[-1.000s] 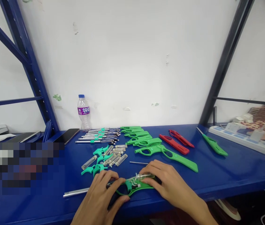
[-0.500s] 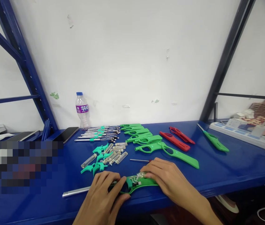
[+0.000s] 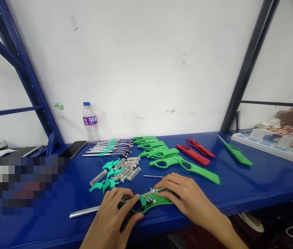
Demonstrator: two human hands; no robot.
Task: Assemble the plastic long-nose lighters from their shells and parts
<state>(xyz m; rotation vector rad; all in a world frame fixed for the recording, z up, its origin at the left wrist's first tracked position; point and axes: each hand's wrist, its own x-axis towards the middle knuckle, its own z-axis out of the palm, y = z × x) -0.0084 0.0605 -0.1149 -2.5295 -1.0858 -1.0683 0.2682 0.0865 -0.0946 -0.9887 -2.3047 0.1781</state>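
Observation:
Near the table's front edge lies an opened green lighter half-shell (image 3: 163, 200), its wires and teal trigger (image 3: 143, 201) exposed. A silver lighter tube (image 3: 84, 211) sticks out to the left. My left hand (image 3: 111, 214) is closed around the shell's front part and the tube's base, thumb and fingers at the trigger area. My right hand (image 3: 188, 195) pinches a clear fuel tank (image 3: 156, 190) at the shell's handle end; its fingers hide much of the tank. Whether the tank is seated cannot be seen. A thin metal shaft (image 3: 153, 176) lies just behind my right fingers.
Behind lie clear tanks (image 3: 127, 173), teal triggers (image 3: 99, 186), silver tubes with wires (image 3: 107, 150) and green shells (image 3: 200, 173). Red shells (image 3: 193, 154), a green lighter (image 3: 238, 154) and a power strip (image 3: 268, 148) are rightward. A bottle (image 3: 91, 126) and phone (image 3: 74, 149) stand left.
The clear tank in my right hand has tilted and shifted slightly against the shell, and my right fingers have moved a little. My left hand keeps its hold.

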